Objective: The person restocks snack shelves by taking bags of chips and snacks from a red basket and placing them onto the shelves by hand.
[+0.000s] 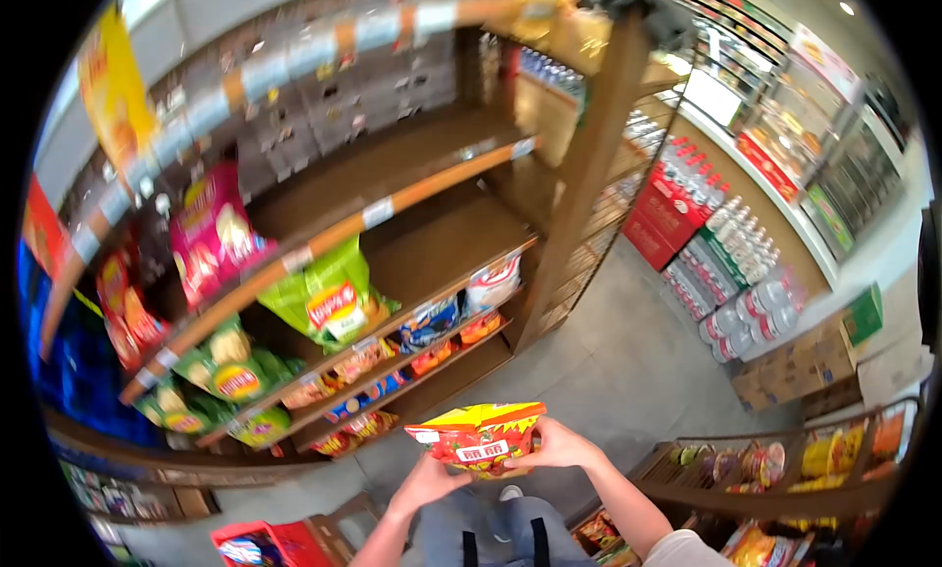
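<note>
A red and yellow snack bag (479, 437) with white label lettering is held up in front of my legs. My left hand (430, 481) grips its lower left side, and my right hand (561, 445) closes around its right side, thumb across the front. Ahead stands a brown shelf unit (383, 212). On its tiers sit a green chip bag (334, 297), a magenta chip bag (218, 231), dark green chip bags (235, 371) and several smaller snack packs (432, 322).
A red container (280, 545) with packs in it is at the lower left. Bottled drinks (751, 312) and a cardboard box (800, 371) stand along the counter at right. Another snack shelf (726, 489) is close on my right. Grey floor (589, 351) lies between.
</note>
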`<move>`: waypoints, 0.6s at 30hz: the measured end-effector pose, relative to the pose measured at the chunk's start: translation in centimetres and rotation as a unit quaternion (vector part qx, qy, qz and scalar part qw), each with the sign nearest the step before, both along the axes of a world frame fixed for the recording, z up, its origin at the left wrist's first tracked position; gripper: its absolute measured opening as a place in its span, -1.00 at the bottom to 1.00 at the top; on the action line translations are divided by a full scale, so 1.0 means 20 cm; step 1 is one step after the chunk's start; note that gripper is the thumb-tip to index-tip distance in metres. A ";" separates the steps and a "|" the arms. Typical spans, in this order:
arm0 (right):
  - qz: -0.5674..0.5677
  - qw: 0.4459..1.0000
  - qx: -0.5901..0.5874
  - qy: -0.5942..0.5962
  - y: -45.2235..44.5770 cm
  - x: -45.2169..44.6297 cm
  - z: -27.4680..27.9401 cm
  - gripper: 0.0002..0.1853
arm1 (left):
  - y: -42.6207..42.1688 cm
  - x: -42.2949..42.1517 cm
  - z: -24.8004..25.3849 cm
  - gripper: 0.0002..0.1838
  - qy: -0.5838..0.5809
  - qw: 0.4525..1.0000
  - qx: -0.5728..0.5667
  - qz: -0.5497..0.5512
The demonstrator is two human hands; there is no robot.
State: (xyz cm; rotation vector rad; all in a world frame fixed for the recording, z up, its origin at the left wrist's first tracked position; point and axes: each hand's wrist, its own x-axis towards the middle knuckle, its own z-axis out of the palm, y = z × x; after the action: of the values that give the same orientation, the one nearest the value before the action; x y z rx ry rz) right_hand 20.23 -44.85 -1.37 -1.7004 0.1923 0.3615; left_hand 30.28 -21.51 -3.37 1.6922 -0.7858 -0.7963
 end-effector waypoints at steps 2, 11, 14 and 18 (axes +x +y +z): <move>-0.003 0.996 -0.001 -0.093 -0.02 0.05 -0.29 -0.28 | 0.01 0.05 -0.33 -0.52 0.000 0.998 0.053 -0.027; 0.007 0.989 -0.067 -0.134 -0.10 0.32 -1.24 -0.12 | -0.04 0.33 -1.05 -0.25 -0.150 0.981 -0.066 -0.103; 0.036 0.988 -0.080 -0.125 -0.12 0.40 -1.48 -0.11 | 0.00 0.44 -1.24 -0.24 -0.118 0.985 0.040 -0.121; 0.184 0.961 -0.158 -0.135 -0.10 0.64 -1.21 -0.26 | 0.05 0.59 -1.20 -0.29 -0.230 0.965 0.027 -0.126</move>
State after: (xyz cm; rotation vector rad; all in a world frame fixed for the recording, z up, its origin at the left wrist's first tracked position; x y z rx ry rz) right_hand 32.96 -46.83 -25.52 -2.0844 -0.2880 0.3820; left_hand 42.12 -20.52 -27.46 1.8774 -1.3301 -0.5998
